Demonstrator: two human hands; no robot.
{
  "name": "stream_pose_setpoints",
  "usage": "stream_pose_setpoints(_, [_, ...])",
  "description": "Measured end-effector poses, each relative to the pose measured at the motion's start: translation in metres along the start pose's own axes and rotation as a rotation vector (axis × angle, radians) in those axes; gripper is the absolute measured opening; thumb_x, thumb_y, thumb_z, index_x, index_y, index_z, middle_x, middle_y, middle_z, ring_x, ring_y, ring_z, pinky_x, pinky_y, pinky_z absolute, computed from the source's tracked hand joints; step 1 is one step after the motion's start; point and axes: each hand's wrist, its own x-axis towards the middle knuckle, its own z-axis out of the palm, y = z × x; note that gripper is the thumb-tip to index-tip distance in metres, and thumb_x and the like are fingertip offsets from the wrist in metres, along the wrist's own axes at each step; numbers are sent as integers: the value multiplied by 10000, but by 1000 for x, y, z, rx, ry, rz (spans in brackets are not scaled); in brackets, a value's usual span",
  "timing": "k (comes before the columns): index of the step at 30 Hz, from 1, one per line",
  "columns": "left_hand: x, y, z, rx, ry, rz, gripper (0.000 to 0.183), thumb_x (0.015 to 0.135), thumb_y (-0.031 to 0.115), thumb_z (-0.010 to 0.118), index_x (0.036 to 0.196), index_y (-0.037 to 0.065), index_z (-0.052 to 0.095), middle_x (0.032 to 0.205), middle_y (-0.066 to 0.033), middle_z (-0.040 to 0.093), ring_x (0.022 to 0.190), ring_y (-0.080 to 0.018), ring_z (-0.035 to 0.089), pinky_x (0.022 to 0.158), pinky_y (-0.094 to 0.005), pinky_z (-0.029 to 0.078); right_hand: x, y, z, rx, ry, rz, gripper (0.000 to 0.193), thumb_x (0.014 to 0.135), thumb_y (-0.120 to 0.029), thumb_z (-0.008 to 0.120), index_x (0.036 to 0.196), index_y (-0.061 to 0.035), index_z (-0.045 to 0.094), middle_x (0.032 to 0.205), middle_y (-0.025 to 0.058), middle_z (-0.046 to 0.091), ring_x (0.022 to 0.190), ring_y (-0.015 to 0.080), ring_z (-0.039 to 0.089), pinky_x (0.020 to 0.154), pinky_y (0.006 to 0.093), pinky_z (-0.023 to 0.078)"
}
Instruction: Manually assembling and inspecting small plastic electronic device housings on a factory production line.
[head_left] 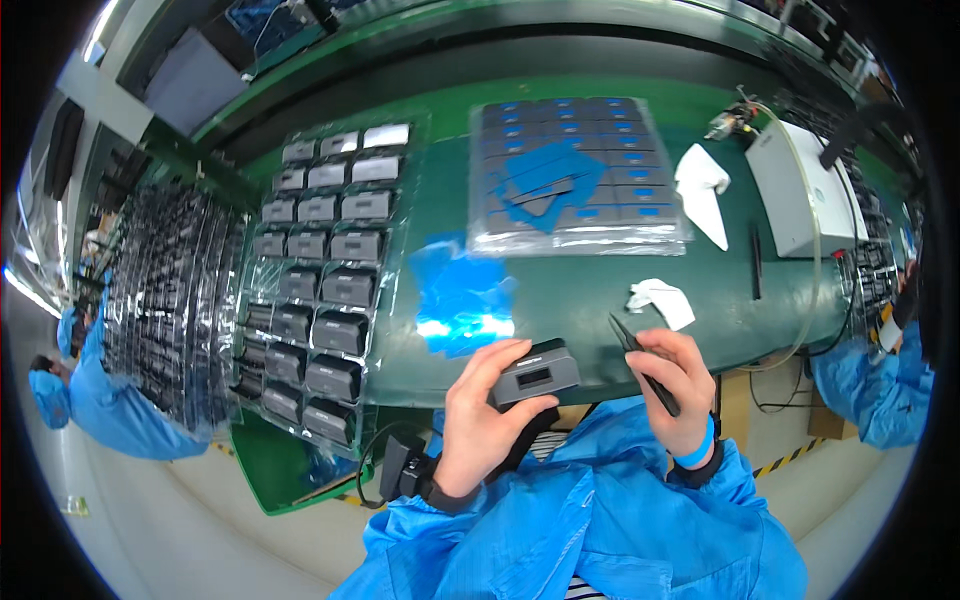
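Observation:
My left hand point(482, 415) grips a dark grey plastic housing point(540, 375) by its left end, thumb below and fingers above. A black rectangular opening shows on the housing's near face. To the right, my right hand point(672, 385) is closed round black tweezers point(628, 338), whose tips point up and left, apart from the housing. Just beyond the tweezers lies a crumpled white cloth point(662, 302) on the green mat. Blue film sheets point(462, 300) lie beyond my left hand.
At the left, a clear tray point(385, 268) carries rows of similar housings. Grey flat parts with blue marks fill another tray point(590, 243), blue sheets point(560, 172) on top. Farther right are a white cloth point(703, 190), a black pen-like tool point(757, 262) and a white box point(790, 190). Stacked trays point(175, 300) stand far left.

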Motion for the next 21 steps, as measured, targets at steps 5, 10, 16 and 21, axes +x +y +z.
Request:
stream_pose_setpoints(5, [0, -16, -6, -154, 26, -145, 609, 609, -45, 792, 1166, -4, 550, 1187, -118, 544, 1096, -205, 542, 940, -317, 443, 23, 3, 16, -229, -164, -42, 411, 673, 148, 601, 1025, -58, 652, 1098, 162, 559, 991, 335, 584, 806, 355, 495])
stream_pose_setpoints(10, [9, -23, 2, -147, 14, -94, 576, 620, -57, 781, 1147, -17, 552, 1209, -122, 524, 1097, -202, 540, 943, -313, 445, 25, 11, 18, -300, -261, 33, 447, 611, 160, 565, 999, -49, 642, 1108, 154, 555, 1016, 338, 573, 816, 387, 494])
stream_pose_setpoints(16, [14, -22, 11, -174, 53, -78, 550, 631, 35, 804, 1126, 20, 565, 1168, -145, 569, 1024, -264, 594, 865, -335, 486, 25, 14, 14, -367, -284, -2, 409, 633, 148, 535, 979, -47, 635, 1108, 159, 549, 1017, 341, 566, 828, 394, 490])
stream_pose_setpoints(21, [14, -17, 12, -178, 36, -121, 549, 639, -18, 784, 1138, -2, 556, 1168, -128, 554, 1054, -227, 567, 900, -317, 465, 25, 15, 9, -371, -286, -11, 411, 645, 149, 533, 1000, -38, 622, 1121, 165, 540, 1024, 350, 557, 833, 398, 485])
